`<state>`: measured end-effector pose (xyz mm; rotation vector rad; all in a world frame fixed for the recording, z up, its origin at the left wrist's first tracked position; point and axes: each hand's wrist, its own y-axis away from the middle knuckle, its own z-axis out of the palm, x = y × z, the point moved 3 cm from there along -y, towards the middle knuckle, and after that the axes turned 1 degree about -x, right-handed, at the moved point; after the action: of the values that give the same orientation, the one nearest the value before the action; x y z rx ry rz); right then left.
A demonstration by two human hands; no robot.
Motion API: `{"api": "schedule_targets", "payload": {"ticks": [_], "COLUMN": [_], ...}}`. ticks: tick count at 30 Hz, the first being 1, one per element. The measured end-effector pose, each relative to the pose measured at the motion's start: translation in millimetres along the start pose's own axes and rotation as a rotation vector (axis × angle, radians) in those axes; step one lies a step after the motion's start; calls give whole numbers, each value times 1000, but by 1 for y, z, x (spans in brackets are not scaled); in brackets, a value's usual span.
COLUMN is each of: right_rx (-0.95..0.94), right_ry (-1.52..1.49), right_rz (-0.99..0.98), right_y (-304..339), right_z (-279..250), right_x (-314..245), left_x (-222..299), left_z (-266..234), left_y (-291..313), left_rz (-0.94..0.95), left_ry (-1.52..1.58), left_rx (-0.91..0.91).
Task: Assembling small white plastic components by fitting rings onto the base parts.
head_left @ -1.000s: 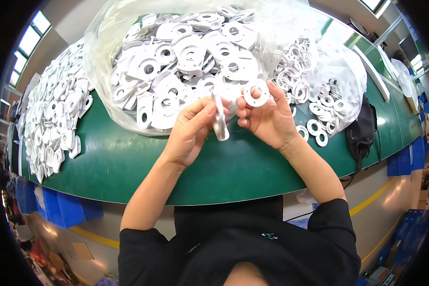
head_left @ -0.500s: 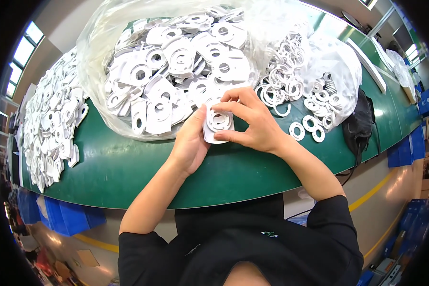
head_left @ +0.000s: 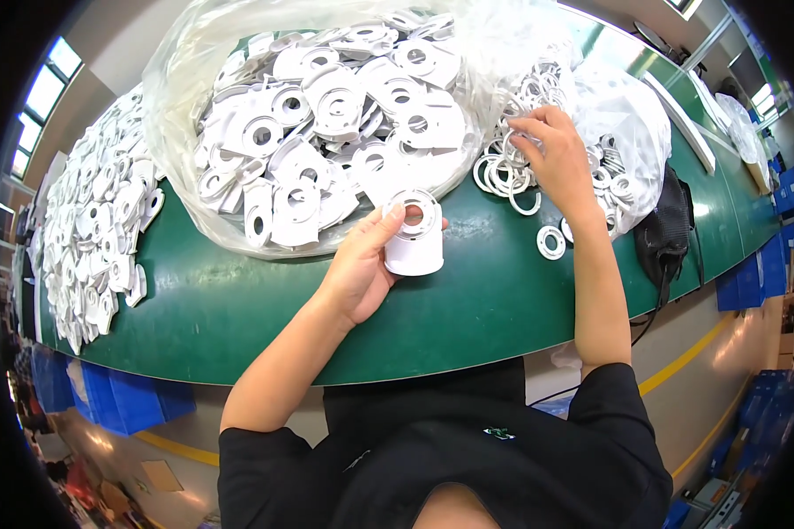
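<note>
Picking, seemingly, at white rings (head_left: 503, 176) right of the big bag (head_left: 175, 106), the half-curled right hand (head_left: 558, 163), hold unclear, needs one pinched; left hand (head_left: 359, 269) clasps a plate (head_left: 415, 256).

Single head-mounted fisheye view, facing down past black T-shirt (head_left: 441, 441) onto green worktable (head_left: 476, 309); left hand (head_left: 362, 269), right hand (head_left: 558, 163) at close range.

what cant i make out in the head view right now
- Head view: most of the left hand's fingers, hidden behind the white plate they hold.
- Head view: whether the right hand grips a ring; its fingertips are too small against the white rings.
- Head view: plates deep in the clear bag, covered by upper ones.
- Head view: floor clutter lower left, blurred and cut by the lens rim.
</note>
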<state>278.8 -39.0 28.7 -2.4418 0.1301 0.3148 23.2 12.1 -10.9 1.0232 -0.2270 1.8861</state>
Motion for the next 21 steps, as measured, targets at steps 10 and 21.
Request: {"api": "schedule_targets", "payload": {"ticks": [10,21], "right_rx": [311,-245], "right_ry": [-956,-504], "right_rz": [647,399], "right_y": [-5,-1], "right_z": [-18,-22], "right_x": [33,29], "left_x": [0,0], "left_z": [5,5], "left_y": [4,4], "left_rz": [-83,-92], "left_ry": [-66,-86], "left_rx": [-120,-123]}}
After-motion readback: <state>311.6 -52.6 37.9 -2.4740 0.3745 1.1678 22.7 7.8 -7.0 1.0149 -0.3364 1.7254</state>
